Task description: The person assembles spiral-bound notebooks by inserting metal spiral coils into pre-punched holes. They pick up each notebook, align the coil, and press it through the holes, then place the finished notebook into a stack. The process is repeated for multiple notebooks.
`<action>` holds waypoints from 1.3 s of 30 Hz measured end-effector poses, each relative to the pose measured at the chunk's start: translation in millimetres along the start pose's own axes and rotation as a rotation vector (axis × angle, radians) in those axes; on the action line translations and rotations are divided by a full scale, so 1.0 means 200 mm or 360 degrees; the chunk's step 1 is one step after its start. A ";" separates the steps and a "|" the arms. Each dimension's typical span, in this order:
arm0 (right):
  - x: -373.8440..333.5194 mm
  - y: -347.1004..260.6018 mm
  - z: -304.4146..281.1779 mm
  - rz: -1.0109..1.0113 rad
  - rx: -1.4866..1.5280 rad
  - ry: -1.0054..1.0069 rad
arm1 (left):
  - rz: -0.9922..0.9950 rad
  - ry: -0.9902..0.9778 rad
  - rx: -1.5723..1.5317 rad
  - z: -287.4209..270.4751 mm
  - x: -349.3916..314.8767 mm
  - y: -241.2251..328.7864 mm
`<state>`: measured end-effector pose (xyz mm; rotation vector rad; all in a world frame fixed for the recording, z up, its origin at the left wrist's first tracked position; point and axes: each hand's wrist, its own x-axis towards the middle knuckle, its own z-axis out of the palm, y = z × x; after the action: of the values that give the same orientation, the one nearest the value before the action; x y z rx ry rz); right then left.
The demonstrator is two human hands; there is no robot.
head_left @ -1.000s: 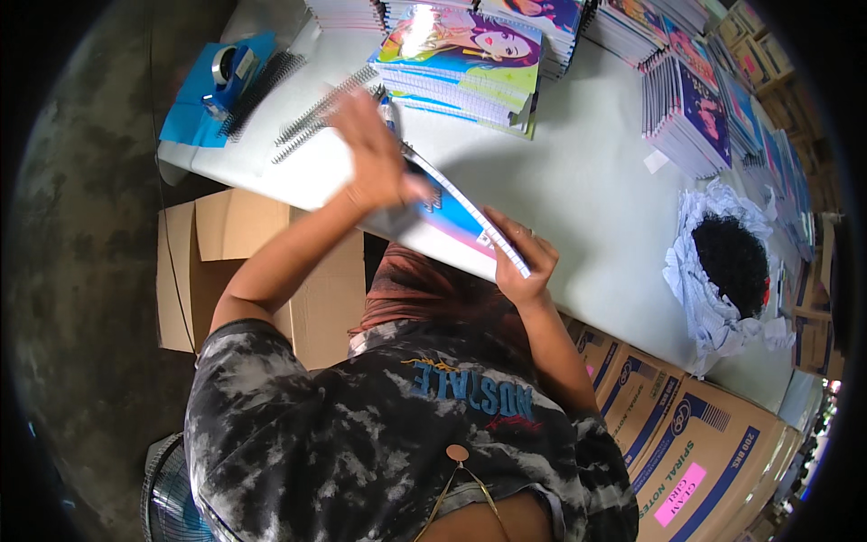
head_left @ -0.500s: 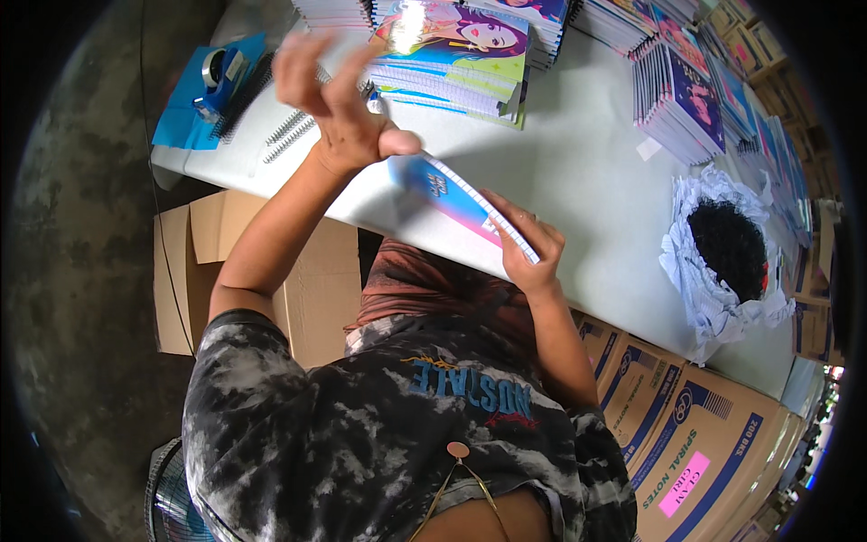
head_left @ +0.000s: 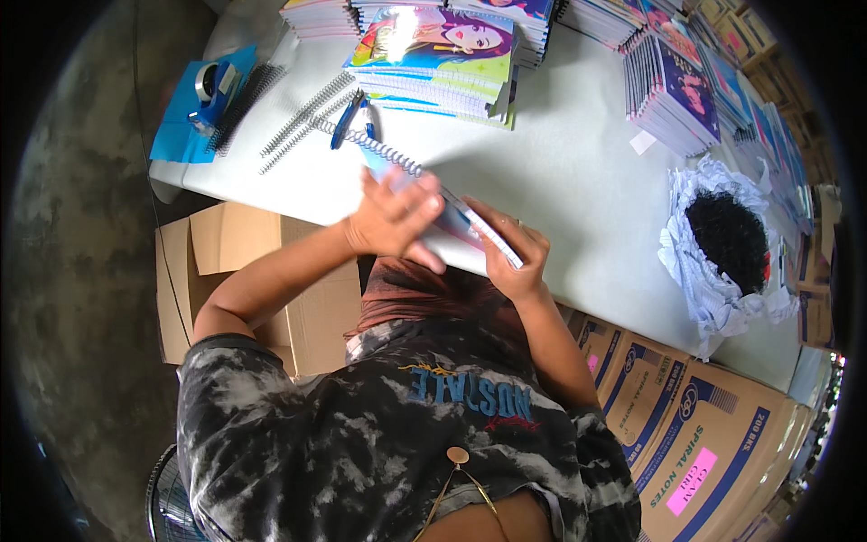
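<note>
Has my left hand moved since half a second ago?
Yes. Your left hand has moved right and downward in the view, farther from the blue tape dispenser.

White tabletop (head_left: pixel 578 163) bright, partly washed out left of centre; concrete floor (head_left: pixel 81 235) dim at left. Hard glare on the top cover of the notebook stack (head_left: pixel 452 68), upper centre. Soft shadow on tabletop, mid-frame. Left hand (head_left: pixel 397 214) motion-blurred; right-side cartons (head_left: pixel 722 434) sharper. Fisheye: edges bowed, corners black.
</note>
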<state>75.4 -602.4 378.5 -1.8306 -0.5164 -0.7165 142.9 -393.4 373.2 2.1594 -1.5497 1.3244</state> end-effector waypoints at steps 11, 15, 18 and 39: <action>0.02 -0.03 0.00 -0.0068 0.0050 -0.0087 | -0.0508 0.0305 0.0098 0.08 0.15 -0.05; -0.01 -0.01 0.00 0.0112 0.0109 -0.0023 | -0.0279 -0.0143 -0.0592 0.09 -0.08 0.17; 0.00 -0.01 -0.01 -0.0014 0.0045 -0.0044 | 0.0223 0.0118 -0.0298 0.01 0.14 0.07; 0.03 -0.03 0.04 -0.0048 0.0097 -0.0055 | -0.0623 -0.0006 -0.0398 0.09 0.21 0.11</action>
<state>78.4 -592.2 384.7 -1.7842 -0.5835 -0.6835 136.9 -442.6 385.0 2.1580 -1.1400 0.9490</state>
